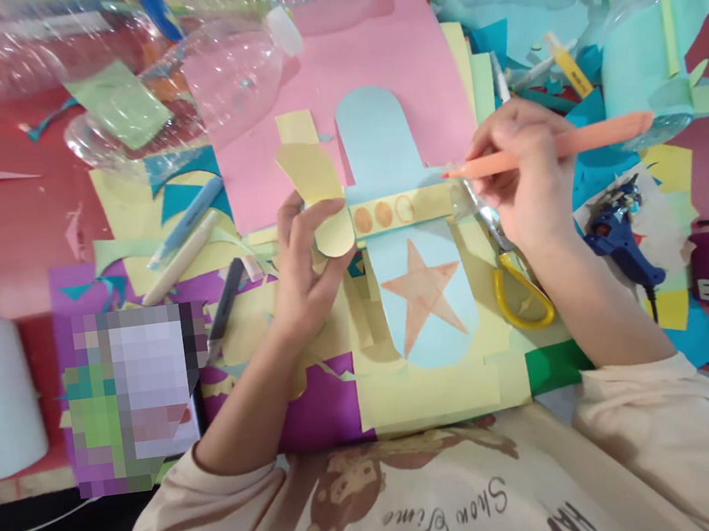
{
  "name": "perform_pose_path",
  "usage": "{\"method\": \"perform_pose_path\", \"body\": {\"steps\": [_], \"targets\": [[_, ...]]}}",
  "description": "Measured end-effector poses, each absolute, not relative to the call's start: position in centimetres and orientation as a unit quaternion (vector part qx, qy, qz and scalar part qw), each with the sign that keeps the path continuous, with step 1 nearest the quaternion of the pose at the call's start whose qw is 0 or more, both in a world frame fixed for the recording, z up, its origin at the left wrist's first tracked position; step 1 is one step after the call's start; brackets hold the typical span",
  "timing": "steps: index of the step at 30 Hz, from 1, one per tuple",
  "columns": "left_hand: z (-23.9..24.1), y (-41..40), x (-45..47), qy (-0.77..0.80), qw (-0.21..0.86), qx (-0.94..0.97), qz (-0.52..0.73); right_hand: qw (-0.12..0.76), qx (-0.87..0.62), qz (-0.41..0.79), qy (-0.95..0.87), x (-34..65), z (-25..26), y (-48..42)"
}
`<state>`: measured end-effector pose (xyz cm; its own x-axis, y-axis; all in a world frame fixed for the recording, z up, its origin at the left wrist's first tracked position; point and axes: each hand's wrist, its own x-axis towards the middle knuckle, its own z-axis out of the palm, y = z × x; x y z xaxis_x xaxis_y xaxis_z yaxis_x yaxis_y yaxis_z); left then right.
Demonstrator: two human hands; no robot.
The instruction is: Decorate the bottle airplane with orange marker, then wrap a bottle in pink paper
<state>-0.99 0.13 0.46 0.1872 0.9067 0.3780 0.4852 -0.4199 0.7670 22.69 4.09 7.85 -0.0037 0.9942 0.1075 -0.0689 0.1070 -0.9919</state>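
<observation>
My right hand point(527, 167) is closed round an orange marker point(610, 133), its tip pointing left near the end of a yellow paper strip point(431, 204). Two filled orange circles and a circle outline are drawn on that strip. It crosses a light blue rounded paper shape point(377, 129), whose lower half carries an orange star point(422, 292). With fingers and thumb, my left hand point(312, 262) pinches a small pale yellow paper piece point(334, 232) at the strip's left end. A larger yellow paper piece point(310, 170) rises above those fingers.
Yellow-handled scissors point(527, 300) lie below my right wrist, with a blue glue gun point(623, 241) farther right. Clear plastic bottles point(228, 74) line the back. Several markers, including a blue one point(187, 221), and paper scraps lie at left. Pink paper point(405, 44) spreads behind the blue shape.
</observation>
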Motion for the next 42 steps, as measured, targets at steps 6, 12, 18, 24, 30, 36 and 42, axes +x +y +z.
{"method": "perform_pose_path", "body": {"steps": [6, 12, 18, 24, 30, 36, 42], "targets": [[0.7, 0.0, -1.2, 0.486, 0.288, 0.698, 0.44, 0.481, -0.477, 0.424, -0.601, 22.9, 7.3, 3.2], [0.5, 0.1, -1.4, 0.493, 0.264, 0.71, 0.427, 0.456, -0.502, 0.379, -0.63, 22.7, 7.1, 2.7], [0.4, 0.2, -1.3, 0.481, 0.26, 0.713, 0.439, 0.453, -0.511, 0.356, -0.638, 22.8, 6.8, 2.9], [0.6, 0.0, -1.2, 0.476, 0.276, 0.705, 0.447, 0.445, -0.505, 0.334, -0.66, 22.7, 6.5, 3.0], [0.6, -0.2, -1.3, 0.478, 0.294, 0.695, 0.449, 0.478, -0.445, 0.317, -0.688, 22.6, 6.1, 3.1], [0.5, 0.0, -1.2, 0.466, 0.3, 0.693, 0.461, 0.462, -0.45, 0.326, -0.691, 22.8, 6.3, 3.0], [0.6, 0.0, -1.3, 0.479, 0.306, 0.688, 0.45, 0.434, -0.454, 0.335, -0.702, 23.0, 6.5, 2.9]]}}
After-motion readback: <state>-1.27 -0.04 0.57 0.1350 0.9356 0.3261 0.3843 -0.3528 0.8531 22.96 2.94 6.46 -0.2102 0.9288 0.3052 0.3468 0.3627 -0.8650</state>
